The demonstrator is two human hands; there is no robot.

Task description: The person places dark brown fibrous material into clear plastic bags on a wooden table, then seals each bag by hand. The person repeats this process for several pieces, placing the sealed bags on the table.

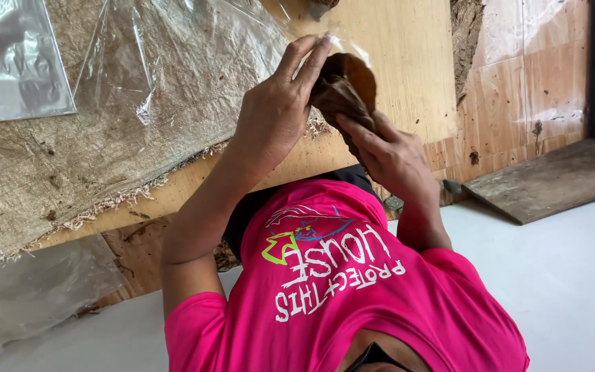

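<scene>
Between both hands, above the plywood board, sits a brown leaf bundle. Left hand presses its straight, closed fingers flat against the bundle's side; right hand pinches it from beneath. Its long axis slants from the right hand toward the left fingertips. Burlap sheet lies beside.

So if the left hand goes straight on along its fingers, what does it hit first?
The brown piece held in the right hand. The left hand already touches its top edge. Past it, probably the plywood, though depth is unclear.
</scene>
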